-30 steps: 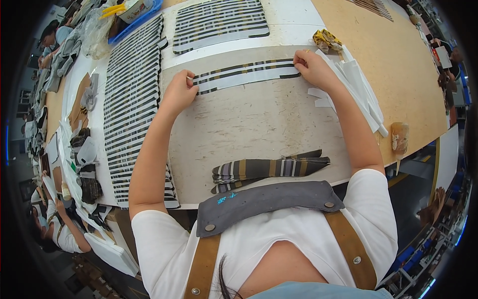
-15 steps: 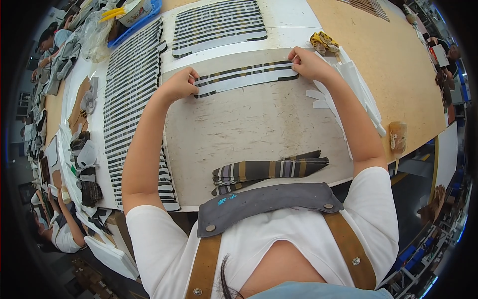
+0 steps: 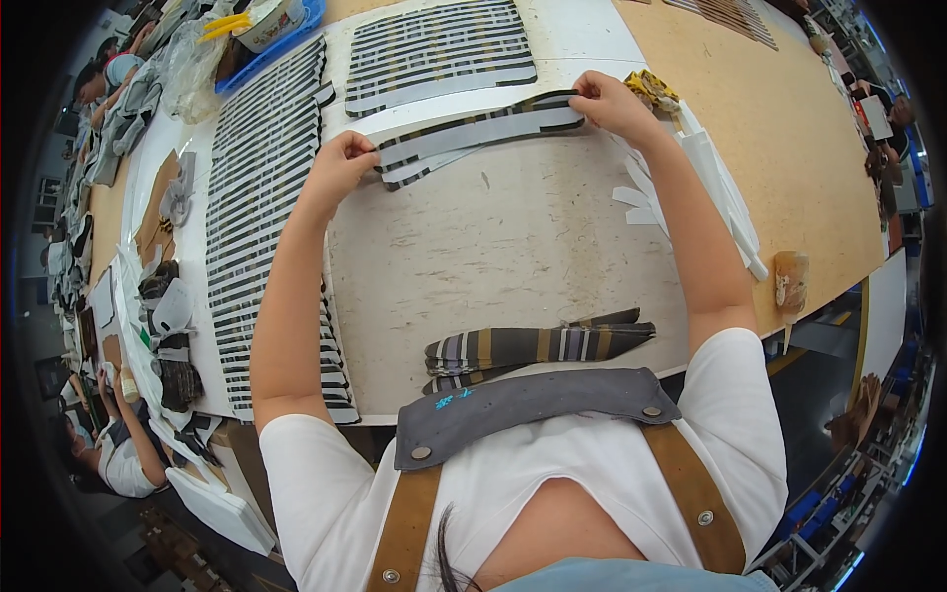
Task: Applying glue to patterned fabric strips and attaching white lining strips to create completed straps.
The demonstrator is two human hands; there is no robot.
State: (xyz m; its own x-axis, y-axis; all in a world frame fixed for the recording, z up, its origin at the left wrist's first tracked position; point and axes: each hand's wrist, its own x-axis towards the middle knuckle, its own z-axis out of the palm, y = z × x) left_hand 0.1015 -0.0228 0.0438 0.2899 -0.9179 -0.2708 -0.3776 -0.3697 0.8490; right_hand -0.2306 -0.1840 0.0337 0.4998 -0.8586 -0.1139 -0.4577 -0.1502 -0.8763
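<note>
Both my hands hold a striped fabric strip with a pale band along its near side, one at each end. My left hand pinches the left end and my right hand pinches the right end. The strip looks lifted above the grey board. Beneath its left part another striped strip shows, mostly hidden. Just beyond is a panel of overlapping striped strips in rows. A folded bundle of dark striped fabric lies at the board's near edge.
A long column of overlapping strips runs down the left. White strips, a yellow patterned cloth and a brush-like tool in an amber wrap lie right. A blue tray holds a bowl at far left. Other people work beyond.
Both hands have moved slightly up and away with the fabric strip, the left one also a little leftward. The strip has lifted off the board and the strip beneath now shows at its left.
</note>
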